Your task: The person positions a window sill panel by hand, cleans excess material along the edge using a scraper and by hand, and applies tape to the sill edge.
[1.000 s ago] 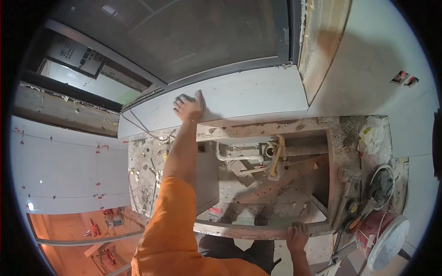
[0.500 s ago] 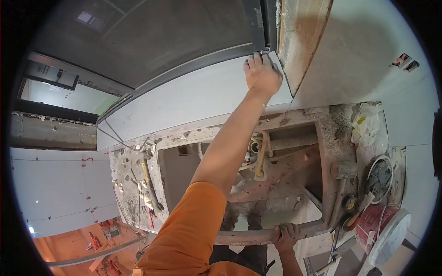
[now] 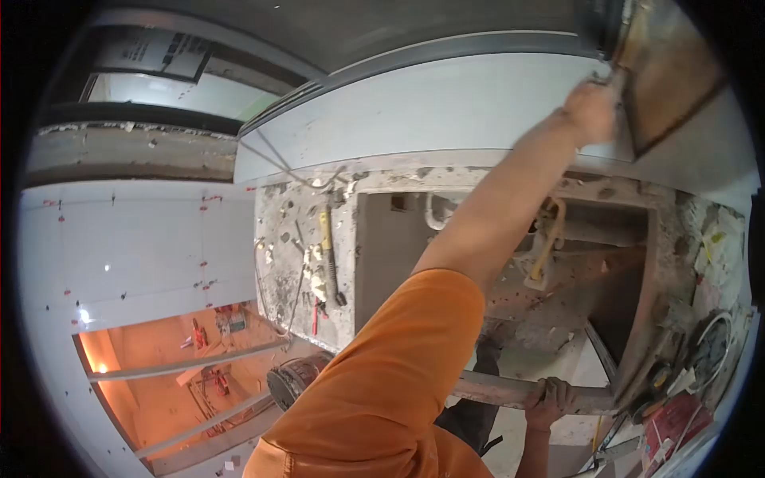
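White and smooth, the slab (image 3: pixel 430 103) lies along the foot of the dark window frame (image 3: pixel 458 46), beyond the cavity (image 3: pixel 390 263) in the rough counter (image 3: pixel 275 291). From my remote view, the left hand (image 3: pixel 591 111) is at the slab's right end; blur keeps me from telling whether its fingers are closed. The right hand (image 3: pixel 550 396), well apart from it, is clamped over the front rim (image 3: pixel 486 387). I judge that uneven pressure at that end could tip or shift the slab if it isn't firmly bedded. With such a long reach over the cavity, the person could overbalance if the rim gave way. A loose cable (image 3: pixel 271 155) crossing the slab's left end could snag if tugged.
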Demonstrator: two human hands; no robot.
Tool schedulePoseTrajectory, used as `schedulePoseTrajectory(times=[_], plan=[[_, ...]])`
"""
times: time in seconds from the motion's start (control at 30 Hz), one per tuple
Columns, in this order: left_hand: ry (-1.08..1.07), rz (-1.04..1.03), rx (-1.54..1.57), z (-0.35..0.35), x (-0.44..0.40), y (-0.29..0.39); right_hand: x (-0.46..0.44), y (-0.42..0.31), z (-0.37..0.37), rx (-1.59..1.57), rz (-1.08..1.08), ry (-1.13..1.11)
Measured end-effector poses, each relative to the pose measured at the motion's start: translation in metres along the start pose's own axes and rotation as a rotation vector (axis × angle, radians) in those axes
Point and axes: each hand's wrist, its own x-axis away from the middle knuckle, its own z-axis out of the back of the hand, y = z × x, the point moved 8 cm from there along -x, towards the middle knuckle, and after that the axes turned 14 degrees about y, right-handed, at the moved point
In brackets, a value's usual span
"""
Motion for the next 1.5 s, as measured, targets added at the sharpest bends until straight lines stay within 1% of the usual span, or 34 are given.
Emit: schedulePoseTrajectory(times=[0.03, 0.1, 0.13, 0.2, 0.27, 0.3, 0.4, 0.43, 0.5, 0.53, 0.63, 0.67, 0.77, 0.83, 0.87, 0.9, 0.93, 0.97, 1.0, 1.07, 1.1, 1.13, 1.17, 1.2, 1.23, 1.27, 1.3, 1.33, 1.37, 1.4, 1.43, 1.47, 1.5], plan=[[-0.109, 0.062, 0.033, -0.005, 0.018, -0.007, 0.002, -0.002, -0.001, -0.016, 0.013, -0.008], [0.326, -0.32, -0.012, 0.036, 0.054, 0.001, 0.006, 0.003, -0.005, -0.016, 0.021, -0.011], [0.332, -0.306, -0.032, 0.045, 0.07, -0.023, 0.007, 0.003, -0.007, -0.016, 0.025, -0.014], [0.456, -0.129, -0.306, 0.081, 0.103, -0.08, 0.009, 0.0, -0.009, -0.022, 0.039, -0.023], [0.334, 0.082, -0.374, 0.138, 0.132, -0.143, 0.008, 0.0, -0.01, -0.007, 0.04, -0.027], [0.346, 0.168, -0.401, 0.168, 0.151, -0.178, 0.011, -0.001, -0.011, -0.02, 0.058, -0.029], [0.386, 0.414, -0.483, 0.246, 0.213, -0.275, 0.02, 0.006, -0.017, 0.075, 0.088, -0.023], [0.4, 0.424, -0.491, 0.268, 0.228, -0.292, 0.021, 0.005, -0.018, 0.065, 0.104, -0.02], [0.444, 0.643, -0.565, 0.302, 0.26, -0.33, 0.024, 0.008, -0.019, 0.095, 0.09, -0.039], [0.457, 0.647, -0.562, 0.311, 0.265, -0.34, 0.025, 0.009, -0.021, 0.114, 0.081, -0.046], [0.51, 0.84, -0.603, 0.33, 0.294, -0.373, 0.025, 0.007, -0.022, 0.147, 0.074, -0.044], [0.517, 0.844, -0.594, 0.332, 0.3, -0.378, 0.026, 0.006, -0.02, 0.162, 0.064, -0.047], [0.718, 0.983, -0.665, 0.331, 0.316, -0.393, 0.027, 0.005, -0.018, 0.174, 0.056, -0.029], [0.489, 0.762, -0.455, 0.299, 0.294, -0.363, 0.026, -0.003, -0.017, 0.169, 0.075, -0.024], [0.576, 0.557, -0.377, 0.287, 0.291, -0.318, 0.029, -0.001, -0.017, 0.194, 0.118, -0.021], [0.614, 0.409, -0.155, 0.28, 0.297, -0.26, 0.032, 0.004, -0.02, 0.217, 0.16, -0.006], [0.692, 0.279, 0.007, 0.253, 0.305, -0.223, 0.031, 0.007, -0.022, 0.242, 0.203, 0.011], [0.429, 0.41, -0.21, 0.187, 0.327, -0.206, 0.031, 0.012, -0.022, 0.242, 0.229, 0.03], [0.357, 0.342, -0.042, 0.16, 0.35, -0.151, 0.031, 0.034, -0.024, 0.266, 0.084, -0.028], [0.243, 0.237, 0.335, 0.129, 0.416, -0.052, 0.03, 0.062, -0.026, 0.31, -0.205, -0.143], [0.208, 0.202, 0.447, 0.125, 0.451, -0.011, 0.024, 0.049, -0.021, 0.318, -0.182, -0.12], [0.202, 0.174, 0.481, 0.148, 0.49, 0.024, 0.018, 0.023, -0.011, 0.315, -0.048, 0.022], [0.253, 0.11, 0.451, 0.149, 0.527, 0.044, 0.022, -0.004, 0.003, 0.312, 0.081, 0.163], [-0.054, 0.194, 0.555, 0.121, 0.561, 0.053, 0.027, -0.034, 0.021, 0.306, 0.214, 0.302], [-0.359, 0.291, 0.602, 0.1, 0.602, 0.062, 0.023, -0.075, 0.022, 0.238, 0.036, 0.074], [-0.295, 0.121, 0.607, 0.089, 0.634, 0.066, 0.028, -0.107, 0.025, 0.172, -0.151, -0.152], [-0.381, 0.202, 0.568, 0.133, 0.661, 0.065, 0.053, -0.089, 0.003, 0.032, -0.103, -0.179], [-0.277, 0.313, 0.525, 0.157, 0.688, 0.054, 0.081, -0.06, -0.021, -0.1, -0.056, -0.206], [-0.368, 0.393, 0.497, 0.141, 0.713, 0.036, 0.094, -0.08, -0.023, -0.164, 0.042, -0.228], [-0.305, 0.598, 0.478, 0.149, 0.734, 0.015, 0.106, -0.114, -0.029, -0.232, 0.136, -0.247], [-0.24, 0.802, 0.45, 0.159, 0.757, -0.007, 0.116, -0.149, -0.025, -0.261, 0.132, -0.243], [-0.157, 0.718, 0.452, 0.159, 0.763, -0.023, 0.119, -0.187, -0.024, -0.299, 0.131, -0.24], [-0.075, 0.632, 0.447, 0.16, 0.77, -0.039, 0.121, -0.215, -0.031, -0.287, 0.091, -0.366]])
